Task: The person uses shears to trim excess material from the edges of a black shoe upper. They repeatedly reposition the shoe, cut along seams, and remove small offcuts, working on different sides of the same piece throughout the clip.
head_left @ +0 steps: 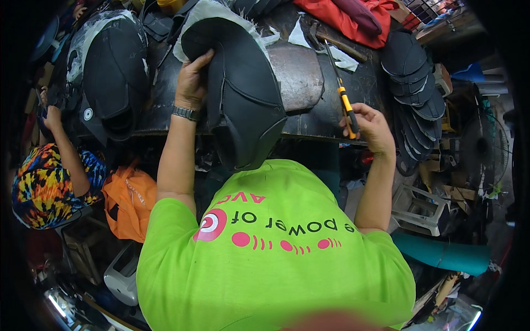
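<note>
My left hand (193,80) holds up a large black stitched piece (245,83), curved like a shoe upper, with the thumb on its face and the other fingers behind it. Frayed white lining (207,12) sticks out along its far edge. In my right hand (372,124), away from that piece, is a screwdriver-like tool (345,105) with a yellow-and-black handle. Its long thin metal shaft points away over the dark worktable (331,126); the very tip is hard to make out. A worn, brownish slab (298,77) lies between the two hands.
Another black piece with white lining (116,71) rests to the left. Several similar black pieces (411,71) are stacked on the right. White scraps (298,36) and red cloth (356,25) lie at the back. A co-worker's arm (66,143) and an orange bag (130,198) are at left.
</note>
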A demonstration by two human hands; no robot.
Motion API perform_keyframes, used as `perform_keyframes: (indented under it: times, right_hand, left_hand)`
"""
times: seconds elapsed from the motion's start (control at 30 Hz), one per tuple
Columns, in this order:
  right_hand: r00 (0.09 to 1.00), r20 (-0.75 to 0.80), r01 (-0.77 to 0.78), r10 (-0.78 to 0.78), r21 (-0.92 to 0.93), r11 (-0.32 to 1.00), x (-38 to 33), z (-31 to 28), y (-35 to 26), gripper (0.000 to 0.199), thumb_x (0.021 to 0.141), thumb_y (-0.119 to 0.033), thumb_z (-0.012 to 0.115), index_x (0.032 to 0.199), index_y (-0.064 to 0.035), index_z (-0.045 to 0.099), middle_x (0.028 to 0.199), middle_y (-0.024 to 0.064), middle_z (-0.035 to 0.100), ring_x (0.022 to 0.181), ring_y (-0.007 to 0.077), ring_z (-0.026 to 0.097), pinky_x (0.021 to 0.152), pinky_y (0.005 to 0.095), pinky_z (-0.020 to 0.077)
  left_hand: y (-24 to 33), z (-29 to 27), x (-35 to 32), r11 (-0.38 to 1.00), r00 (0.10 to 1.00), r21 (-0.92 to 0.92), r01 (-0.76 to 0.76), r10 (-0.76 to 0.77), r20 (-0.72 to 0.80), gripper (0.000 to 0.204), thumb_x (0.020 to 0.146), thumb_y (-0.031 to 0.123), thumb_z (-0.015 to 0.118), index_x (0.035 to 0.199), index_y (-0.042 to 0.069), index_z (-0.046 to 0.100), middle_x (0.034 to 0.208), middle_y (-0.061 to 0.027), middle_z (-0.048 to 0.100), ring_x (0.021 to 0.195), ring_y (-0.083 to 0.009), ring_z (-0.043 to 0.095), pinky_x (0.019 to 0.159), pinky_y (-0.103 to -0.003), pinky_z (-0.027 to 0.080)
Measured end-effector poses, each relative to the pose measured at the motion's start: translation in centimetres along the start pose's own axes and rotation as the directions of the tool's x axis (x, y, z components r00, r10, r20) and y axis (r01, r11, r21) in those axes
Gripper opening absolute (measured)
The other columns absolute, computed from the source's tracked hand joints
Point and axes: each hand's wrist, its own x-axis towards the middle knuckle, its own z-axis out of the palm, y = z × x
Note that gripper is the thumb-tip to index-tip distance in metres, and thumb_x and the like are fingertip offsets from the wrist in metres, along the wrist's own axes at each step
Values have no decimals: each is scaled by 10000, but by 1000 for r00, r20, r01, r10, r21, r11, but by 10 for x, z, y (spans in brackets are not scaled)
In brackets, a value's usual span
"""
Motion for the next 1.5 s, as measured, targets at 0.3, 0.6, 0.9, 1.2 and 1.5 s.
perform_keyframes:
  times: [0.3,0.6,0.9,1.2,1.5]
  right_hand:
    - [838,523,51,-157,212,976,-15,111,25,727,775,-490,760,1269,-22,503,883,49,584,745,122,559,684,252,459]
    - [896,414,137,-159,81,987,-22,113,18,884,726,-726,731,1214,-22,512,835,50,563,701,107,552,637,233,461]
    - [931,332,106,-154,159,982,-35,122,21,849,746,-674,753,1221,-9,525,780,40,555,633,78,526,572,198,453]
    - [935,317,95,-159,209,973,-35,121,22,520,801,-369,758,1130,-33,535,829,9,547,644,45,523,565,183,454]
    - [951,276,69,-137,243,968,-42,122,23,312,852,-223,790,956,-67,541,777,-36,527,575,-3,483,513,161,418]
  left_hand:
    - [12,15,6,992,996,93,-87,86,15,362,848,-59,699,1185,75,683,1140,-60,697,1026,-200,663,925,-325,518]
    - [31,21,10,947,976,248,-206,181,118,371,847,-29,726,1203,67,675,1169,-53,685,1056,-198,646,947,-339,504]
    - [37,29,14,918,956,297,-263,205,211,400,854,-22,726,1238,67,658,1204,-57,676,1094,-195,636,973,-334,494]
    - [36,29,15,907,946,298,-297,236,224,416,856,-34,717,1255,64,648,1208,-52,674,1096,-194,635,980,-334,494]
    - [40,24,15,896,939,321,-307,230,255,421,842,-58,719,1237,72,654,1179,-37,682,1069,-169,641,948,-305,510]
